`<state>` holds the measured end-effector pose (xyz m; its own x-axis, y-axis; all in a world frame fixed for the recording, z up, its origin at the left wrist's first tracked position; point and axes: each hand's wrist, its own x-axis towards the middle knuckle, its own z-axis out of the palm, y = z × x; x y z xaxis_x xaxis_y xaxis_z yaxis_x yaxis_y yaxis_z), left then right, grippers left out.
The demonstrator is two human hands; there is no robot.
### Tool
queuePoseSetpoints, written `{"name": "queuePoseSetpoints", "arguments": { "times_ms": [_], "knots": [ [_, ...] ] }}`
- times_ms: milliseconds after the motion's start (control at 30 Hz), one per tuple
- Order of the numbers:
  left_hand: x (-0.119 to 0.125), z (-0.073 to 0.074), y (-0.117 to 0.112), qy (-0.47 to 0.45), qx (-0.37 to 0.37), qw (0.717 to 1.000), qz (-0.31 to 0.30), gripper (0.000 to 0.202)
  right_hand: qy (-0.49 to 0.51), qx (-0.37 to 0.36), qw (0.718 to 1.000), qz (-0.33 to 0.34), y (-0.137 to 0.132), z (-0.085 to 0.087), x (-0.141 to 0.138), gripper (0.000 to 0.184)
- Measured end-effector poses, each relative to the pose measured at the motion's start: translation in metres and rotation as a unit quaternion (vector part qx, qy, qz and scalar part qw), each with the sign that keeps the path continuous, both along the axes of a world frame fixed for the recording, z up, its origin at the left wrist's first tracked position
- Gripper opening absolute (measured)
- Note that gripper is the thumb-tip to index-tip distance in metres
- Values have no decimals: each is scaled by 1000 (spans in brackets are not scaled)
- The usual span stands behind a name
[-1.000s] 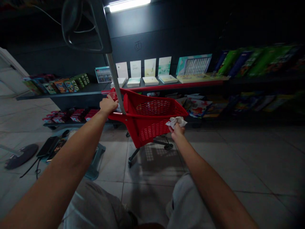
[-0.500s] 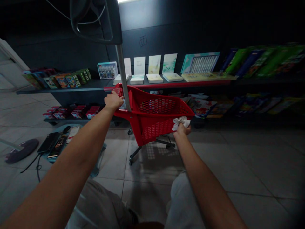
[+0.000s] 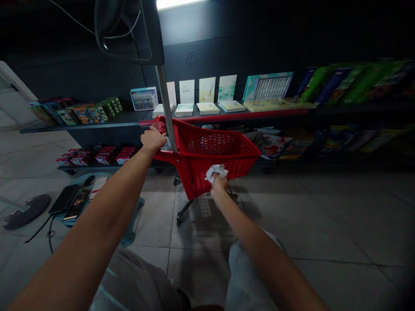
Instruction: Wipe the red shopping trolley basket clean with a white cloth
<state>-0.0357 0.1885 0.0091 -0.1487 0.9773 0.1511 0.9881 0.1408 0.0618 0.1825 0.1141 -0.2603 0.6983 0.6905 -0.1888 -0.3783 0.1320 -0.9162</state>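
A small red plastic shopping cart (image 3: 214,149) stands on the tiled floor in front of me, with a grey pole (image 3: 166,108) rising from its rear. My left hand (image 3: 153,139) is closed round the cart's rear rim next to the pole. My right hand (image 3: 219,182) is closed on a crumpled white cloth (image 3: 216,172) and presses it against the near mesh side of the cart, towards its middle.
Dark shelves (image 3: 97,125) along the wall carry boxed toys, booklets (image 3: 207,108) and colourful packs. A low stool with phones (image 3: 76,196) and a round dark stand base (image 3: 27,211) with cables sit on the floor at left. My knees fill the bottom edge.
My right hand has slid the white cloth leftwards along the cart's near side, from its right corner to about the middle. My left hand has kept its hold on the rear rim.
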Motion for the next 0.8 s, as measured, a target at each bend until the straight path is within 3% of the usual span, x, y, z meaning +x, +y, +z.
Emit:
{"name": "queuePoseSetpoints", "arguments": {
  "times_ms": [67, 200, 367, 500, 667, 800],
  "knots": [
    [1, 1, -1, 2, -1, 1000, 2, 84, -3, 4, 1000, 16, -9, -4, -30, 42],
    [3, 3, -3, 7, -2, 1000, 7, 83, -48, -16, 991, 127, -33, -11, -77, 35],
    [-1, 5, 2, 13, -13, 1000, 7, 78, 21, -25, 979, 200, -42, -7, -81, 34],
    [-10, 4, 11, 24, -13, 1000, 8, 77, 84, -24, 982, 167, -27, 8, -37, 38],
    [-15, 7, 12, 31, -16, 999, 2, 81, 66, -103, 992, -30, -7, 31, 66, 30],
    [-18, 7, 12, 36, -15, 999, -2, 85, 26, -122, 981, -151, -10, 42, 154, 40]
  ]
}}
